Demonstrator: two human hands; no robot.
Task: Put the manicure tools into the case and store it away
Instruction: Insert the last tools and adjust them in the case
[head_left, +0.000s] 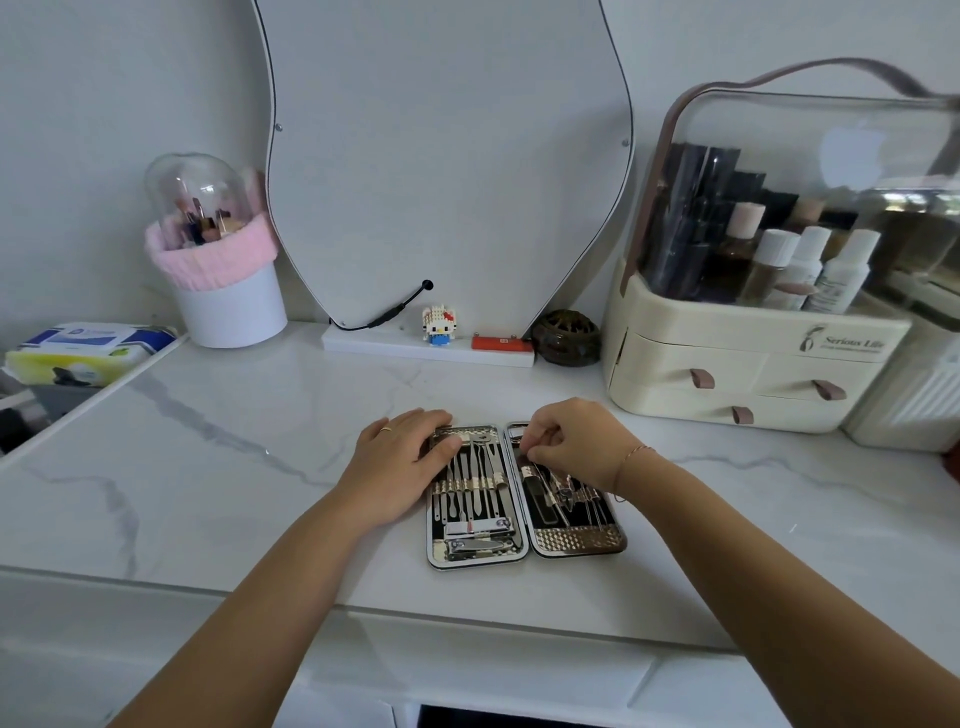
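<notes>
An open manicure case with a shiny patterned rim lies flat on the marble tabletop. Its left half holds several steel tools under a strap and two nail clippers at the near end. Its right half holds a few more tools. My left hand lies flat on the case's far left corner, fingers spread over the tools. My right hand hovers over the far end of the right half, fingertips pinched on a thin metal tool there.
A cream cosmetic organizer with drawers stands at the right. A curved mirror leans at the back, with a small figurine and a dark jar on or beside its base. A brush holder and wipes sit at the left.
</notes>
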